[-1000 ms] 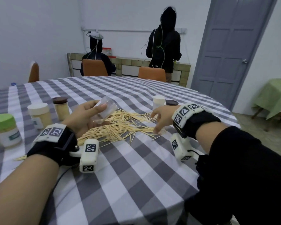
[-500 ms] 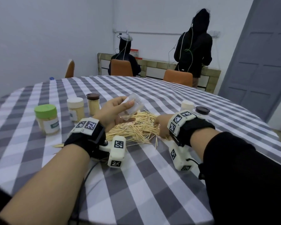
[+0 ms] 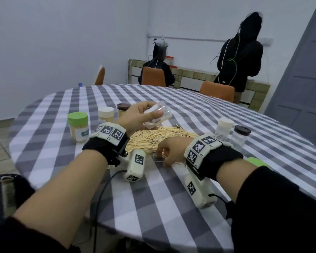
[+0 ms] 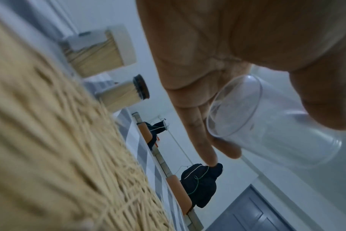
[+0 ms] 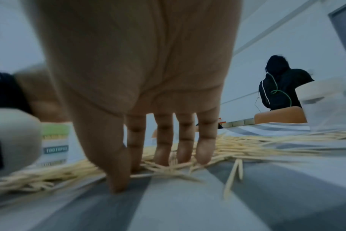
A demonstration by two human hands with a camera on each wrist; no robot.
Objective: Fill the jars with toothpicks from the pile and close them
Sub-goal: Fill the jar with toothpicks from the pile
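We hold the empty clear jar (image 3: pixel 158 115) tilted above the toothpick pile (image 3: pixel 153 138) in our left hand (image 3: pixel 135 118), fingers and thumb wrapped round its wall. Our right hand (image 3: pixel 169 150) presses its fingertips (image 5: pixel 164 157) into the pile's near edge on the desk (image 3: pixel 153 189), gathering but not yet pinching. The toothpicks look light, stiff and prone to scatter, so we would pinch a bundle at mid-length. The jar seems light and slick, so a grip round the body suits it.
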